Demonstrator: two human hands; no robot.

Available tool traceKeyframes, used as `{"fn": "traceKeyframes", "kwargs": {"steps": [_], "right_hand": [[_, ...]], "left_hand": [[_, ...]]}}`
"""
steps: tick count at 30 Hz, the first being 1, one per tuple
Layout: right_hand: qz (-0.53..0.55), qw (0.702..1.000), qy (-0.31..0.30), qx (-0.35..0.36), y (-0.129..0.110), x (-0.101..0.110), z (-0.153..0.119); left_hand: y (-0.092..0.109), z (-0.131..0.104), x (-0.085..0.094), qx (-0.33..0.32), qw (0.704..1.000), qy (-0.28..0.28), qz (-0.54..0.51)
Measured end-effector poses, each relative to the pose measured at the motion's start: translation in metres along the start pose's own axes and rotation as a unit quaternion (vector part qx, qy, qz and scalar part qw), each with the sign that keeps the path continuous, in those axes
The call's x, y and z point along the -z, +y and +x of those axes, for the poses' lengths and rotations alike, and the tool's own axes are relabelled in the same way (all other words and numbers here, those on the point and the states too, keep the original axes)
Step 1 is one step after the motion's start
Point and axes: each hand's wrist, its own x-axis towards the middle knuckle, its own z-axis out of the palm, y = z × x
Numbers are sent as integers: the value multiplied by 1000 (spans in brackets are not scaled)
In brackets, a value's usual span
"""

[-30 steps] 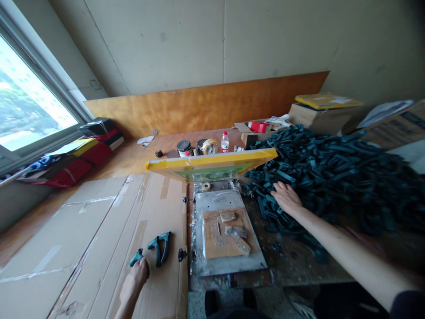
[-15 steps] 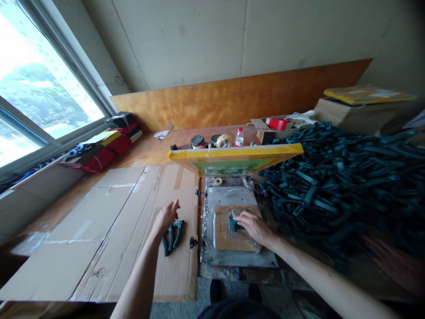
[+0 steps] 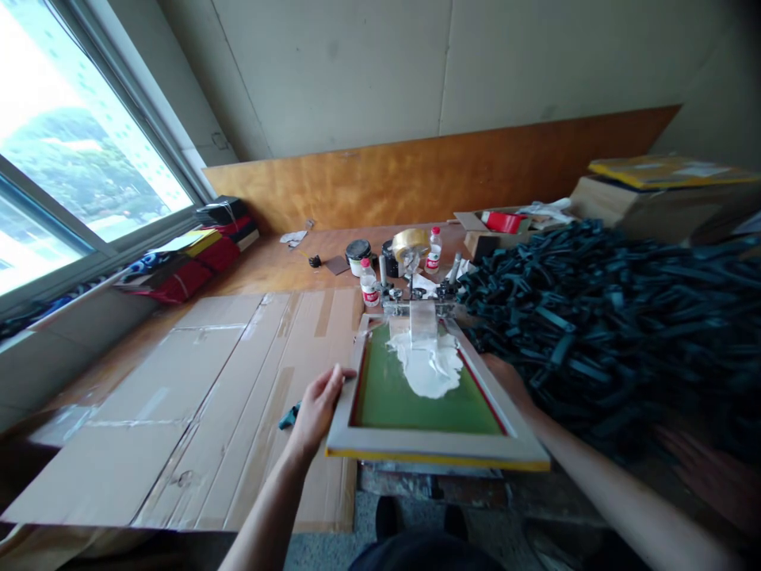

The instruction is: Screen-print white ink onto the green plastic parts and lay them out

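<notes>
A screen-printing frame (image 3: 380, 450) with green mesh and a smear of white ink (image 3: 431, 371) lies lowered, nearly flat, over the metal base. My left hand (image 3: 318, 404) grips the frame's left rail. My right hand (image 3: 504, 373) is at the frame's right rail, mostly hidden behind it, so its grip is unclear. A dark teal plastic part (image 3: 289, 415) pokes out on the cardboard just left of my left hand.
A large heap of dark teal plastic parts (image 3: 618, 317) fills the right side. Flat cardboard sheets (image 3: 178, 396) cover the left bench. Ink cans, a tape roll (image 3: 410, 242) and small bottles (image 3: 369, 285) stand behind the frame. Boxes sit far right, a window at the left.
The frame has swung down from its raised position onto the base, covering the wooden jig and the part set there. My left hand moved from the cardboard to the frame's rail.
</notes>
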Motion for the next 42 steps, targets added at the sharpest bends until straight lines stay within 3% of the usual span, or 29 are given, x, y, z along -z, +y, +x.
{"fn": "traceKeyframes", "kwargs": {"steps": [3, 5, 9, 12, 17, 21, 23, 26, 28, 30, 33, 38, 40, 42], "right_hand": [[-13, 999, 33, 15, -5, 13, 37], [-33, 997, 8, 70, -25, 11, 59], [-86, 981, -125, 117, -68, -8, 73], [-91, 972, -168, 136, -79, -18, 49], [-55, 936, -198, 286, -67, -4, -2], [-6, 916, -256, 308, -63, 9, 5], [6, 934, -230, 273, -65, 5, 12], [-4, 960, -117, 255, -67, -9, 2], [-2, 955, -77, 286, -67, -14, -14], [9, 947, -84, 310, -64, -11, -22], [14, 954, -130, 271, -65, -1, -5], [-43, 983, -142, 105, -77, 10, 72], [-83, 988, -110, 65, -74, 19, 95], [-76, 995, -36, 53, -58, 32, 107]], "left_hand": [[-64, -8, -4, 56, 997, -27, 41], [-95, -5, -10, 64, 994, -15, 90], [-118, 2, -14, 66, 984, -2, 166], [-117, 3, -13, 65, 982, -7, 180], [-114, 0, -12, 68, 983, -8, 169], [-118, 1, -13, 69, 984, -8, 163], [-120, 2, -13, 67, 986, -9, 153], [-121, 3, -12, 65, 990, -14, 123], [-120, 3, -11, 68, 992, -17, 102], [-120, 3, -11, 73, 993, -21, 87], [-115, 3, -9, 75, 994, -32, 74], [-80, -2, -3, 79, 994, -51, 57], [-53, -4, 0, 82, 994, -56, 39], [-23, -5, 2, 72, 996, -52, 11]]}}
